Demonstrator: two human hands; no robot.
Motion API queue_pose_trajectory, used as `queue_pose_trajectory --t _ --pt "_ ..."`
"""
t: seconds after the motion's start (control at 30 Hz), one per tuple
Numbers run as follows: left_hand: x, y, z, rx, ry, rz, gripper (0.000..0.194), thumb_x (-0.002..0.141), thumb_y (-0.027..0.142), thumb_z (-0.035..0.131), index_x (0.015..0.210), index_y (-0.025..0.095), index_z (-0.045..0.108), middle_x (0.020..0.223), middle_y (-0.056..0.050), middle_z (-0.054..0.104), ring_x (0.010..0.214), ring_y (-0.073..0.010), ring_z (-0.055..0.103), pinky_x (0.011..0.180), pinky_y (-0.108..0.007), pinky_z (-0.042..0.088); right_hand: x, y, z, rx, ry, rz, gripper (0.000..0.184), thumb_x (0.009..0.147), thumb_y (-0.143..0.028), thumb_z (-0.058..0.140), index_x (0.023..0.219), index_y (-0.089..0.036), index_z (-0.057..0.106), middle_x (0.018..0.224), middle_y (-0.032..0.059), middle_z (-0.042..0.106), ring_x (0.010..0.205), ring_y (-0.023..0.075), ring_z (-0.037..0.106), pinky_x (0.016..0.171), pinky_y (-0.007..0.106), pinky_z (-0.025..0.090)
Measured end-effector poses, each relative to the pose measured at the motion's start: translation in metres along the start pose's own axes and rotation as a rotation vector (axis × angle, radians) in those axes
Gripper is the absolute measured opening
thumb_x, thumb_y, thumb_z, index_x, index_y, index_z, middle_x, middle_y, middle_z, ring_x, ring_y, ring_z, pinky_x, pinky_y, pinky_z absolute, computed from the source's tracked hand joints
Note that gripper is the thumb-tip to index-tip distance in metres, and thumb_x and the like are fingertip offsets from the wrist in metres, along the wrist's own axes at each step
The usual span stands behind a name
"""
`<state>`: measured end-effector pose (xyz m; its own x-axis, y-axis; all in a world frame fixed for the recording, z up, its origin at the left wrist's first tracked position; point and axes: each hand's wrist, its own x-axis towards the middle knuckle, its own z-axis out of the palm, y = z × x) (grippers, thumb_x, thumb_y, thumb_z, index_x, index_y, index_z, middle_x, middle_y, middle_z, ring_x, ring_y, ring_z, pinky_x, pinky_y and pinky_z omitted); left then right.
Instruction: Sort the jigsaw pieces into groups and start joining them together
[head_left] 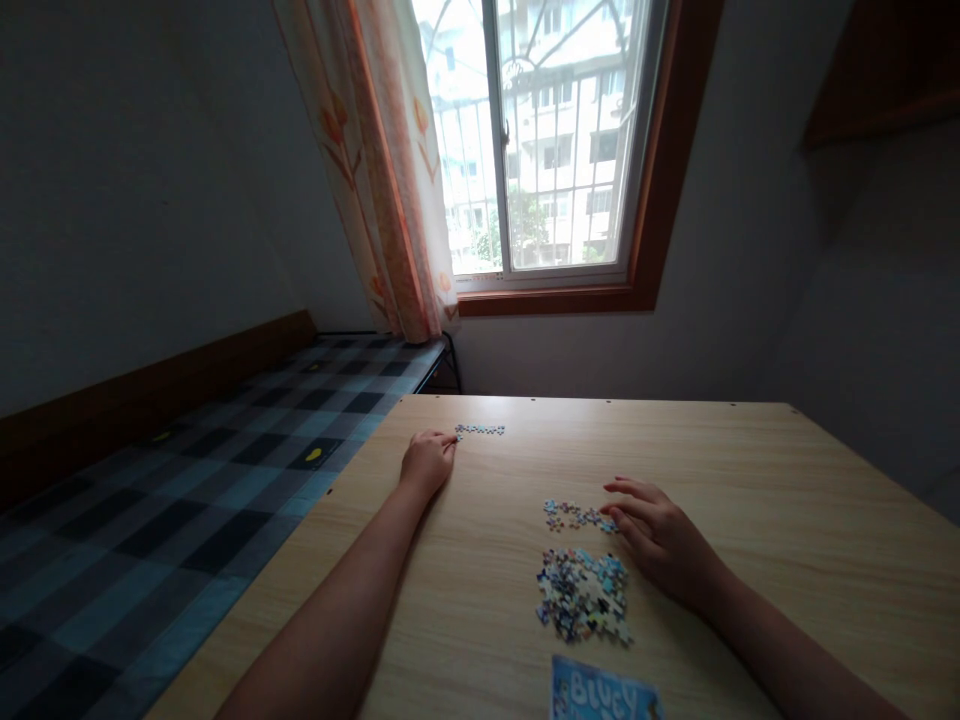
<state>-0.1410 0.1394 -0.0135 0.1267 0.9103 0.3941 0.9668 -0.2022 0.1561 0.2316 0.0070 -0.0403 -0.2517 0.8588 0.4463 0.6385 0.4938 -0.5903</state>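
Note:
My left hand (pixel 427 458) lies on the wooden table (pixel 750 480) with its fingers curled, touching the end of a short joined strip of puzzle pieces (pixel 481 431). My right hand (pixel 660 535) rests further right, fingers spread and reaching at a small scatter of loose puzzle pieces (pixel 574 516). A denser pile of puzzle pieces (pixel 583 594) lies just in front of that hand. A blue picture card (pixel 604 695) with white letters sits at the table's near edge.
A bed with a blue and black checked cover (pixel 187 480) stands along the left of the table. A window (pixel 555 140) with a patterned curtain (pixel 382 170) is in the far wall. Dark walls close in on both sides.

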Motion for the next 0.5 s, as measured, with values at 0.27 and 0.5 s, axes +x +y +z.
queue_pose_trajectory --t 0.27,0.5 --pt "0.0009 -0.0015 0.0019 0.016 0.0 0.002 0.03 0.088 0.026 0.055 0.105 0.019 0.079 0.106 -0.009 0.074 0.102 -0.0259 0.063 0.1 -0.038 0.044 -0.0005 -0.0015 -0.0005 0.021 0.037 0.005 0.03 0.094 -0.035 0.049 0.093 -0.026 0.078 0.119 0.0106 0.069 0.122 0.0299 0.057 0.103 0.053 0.046" --pt "0.002 0.0019 -0.0015 -0.055 0.09 -0.018 0.032 0.087 0.027 0.053 0.109 0.016 0.073 0.111 -0.011 0.071 0.104 -0.0251 0.062 0.096 -0.034 0.045 -0.0003 -0.0041 -0.0025 0.035 0.049 0.003 0.027 0.094 -0.033 0.051 0.095 -0.024 0.077 0.118 0.0112 0.069 0.121 0.029 0.057 0.103 0.051 0.046"
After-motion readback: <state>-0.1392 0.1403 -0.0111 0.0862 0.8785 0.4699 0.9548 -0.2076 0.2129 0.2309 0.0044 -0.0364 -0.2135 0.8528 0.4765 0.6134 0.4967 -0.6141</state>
